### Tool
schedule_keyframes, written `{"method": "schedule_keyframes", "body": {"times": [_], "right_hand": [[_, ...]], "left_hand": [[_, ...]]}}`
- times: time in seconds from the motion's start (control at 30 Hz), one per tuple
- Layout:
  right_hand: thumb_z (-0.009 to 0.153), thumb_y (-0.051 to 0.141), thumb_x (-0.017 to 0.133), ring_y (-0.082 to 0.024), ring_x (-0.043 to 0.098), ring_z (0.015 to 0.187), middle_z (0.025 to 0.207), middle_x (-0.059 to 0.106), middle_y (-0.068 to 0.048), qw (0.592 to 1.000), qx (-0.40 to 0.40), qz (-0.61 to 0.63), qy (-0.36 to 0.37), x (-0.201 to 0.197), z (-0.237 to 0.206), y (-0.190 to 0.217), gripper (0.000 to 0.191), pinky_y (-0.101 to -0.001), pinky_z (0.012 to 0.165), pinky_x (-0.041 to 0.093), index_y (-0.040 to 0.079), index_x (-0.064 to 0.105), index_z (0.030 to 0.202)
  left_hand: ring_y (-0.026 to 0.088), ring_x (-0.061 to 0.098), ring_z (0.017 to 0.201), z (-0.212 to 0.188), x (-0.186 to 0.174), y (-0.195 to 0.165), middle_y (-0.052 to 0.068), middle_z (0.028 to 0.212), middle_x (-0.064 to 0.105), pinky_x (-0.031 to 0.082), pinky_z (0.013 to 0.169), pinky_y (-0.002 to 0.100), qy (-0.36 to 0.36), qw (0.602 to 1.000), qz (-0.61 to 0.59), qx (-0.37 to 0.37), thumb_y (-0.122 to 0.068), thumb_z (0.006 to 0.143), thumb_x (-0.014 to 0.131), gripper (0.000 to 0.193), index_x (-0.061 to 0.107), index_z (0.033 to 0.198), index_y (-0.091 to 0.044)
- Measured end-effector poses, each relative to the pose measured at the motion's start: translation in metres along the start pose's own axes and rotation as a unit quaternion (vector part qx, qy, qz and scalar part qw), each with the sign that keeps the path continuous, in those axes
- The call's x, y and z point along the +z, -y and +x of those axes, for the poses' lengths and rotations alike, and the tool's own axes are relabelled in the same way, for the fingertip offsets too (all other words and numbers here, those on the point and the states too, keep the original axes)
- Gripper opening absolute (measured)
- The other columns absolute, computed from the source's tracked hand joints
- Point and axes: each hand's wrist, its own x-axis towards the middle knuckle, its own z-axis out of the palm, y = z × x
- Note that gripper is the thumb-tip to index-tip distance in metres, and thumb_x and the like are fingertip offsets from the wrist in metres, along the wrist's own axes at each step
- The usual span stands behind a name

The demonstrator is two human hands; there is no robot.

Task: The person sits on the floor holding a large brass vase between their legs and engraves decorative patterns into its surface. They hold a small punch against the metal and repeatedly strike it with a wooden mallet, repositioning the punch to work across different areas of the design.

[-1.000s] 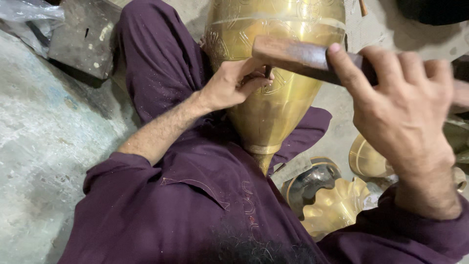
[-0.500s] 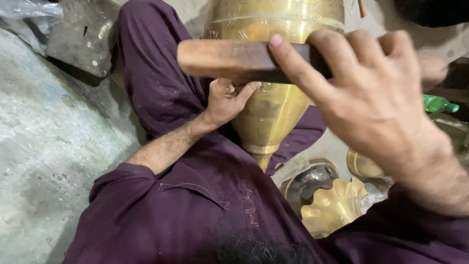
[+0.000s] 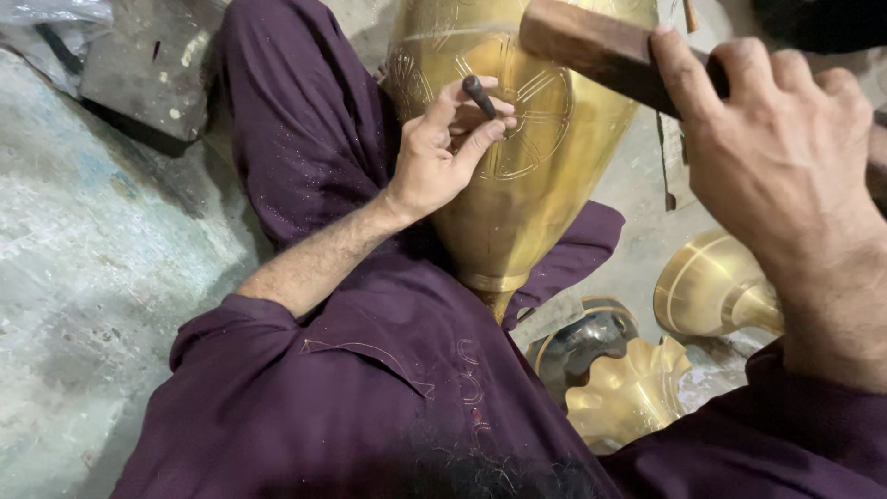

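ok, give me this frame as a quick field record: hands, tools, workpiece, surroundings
left hand: pinches a short dark chisel, tip set against the brass vessel
right hand: raised, gripping a wooden mallet above the chisel, not touching it
workpiece: large brass vessel lying across the lap, engraved line pattern on its side
clothing: purple garment, sleeves rolled
nearby: fluted brass piece, flared brass base, dark round metal part
upper left: dark stone block on the grey floor
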Motion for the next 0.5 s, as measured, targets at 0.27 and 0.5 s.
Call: {"method": "schedule_keyframes", "body": {"times": [0.27,0.5], "right_hand": [[0.099,0.004,0.064,-0.031,0.061,0.109,0.125,0.059,-0.015,0.978,-0.014,0.184,-0.1,-0.036,0.011,-0.003,0.051,-0.0381,0.092,0.051,0.004,0.053,0.149],[0.101,0.003,0.06,-0.024,0.058,0.118,0.129,0.057,-0.006,0.986,-0.107,0.083,-0.099,-0.057,0.033,-0.002,0.053,-0.0347,0.096,0.048,0.017,0.054,0.153]], "left_hand": [[0.019,0.074,0.12,0.001,-0.003,0.004,0.011,0.123,0.072,0.065,0.108,0.032,0.021,0.999,-0.022,0.044,0.005,0.11,0.064,0.045,0.042,0.148,-0.007],[0.021,0.074,0.117,-0.004,0.001,0.002,0.014,0.122,0.074,0.066,0.104,0.033,-0.001,0.999,-0.03,0.021,0.004,0.108,0.066,0.038,0.048,0.141,0.0]]}}
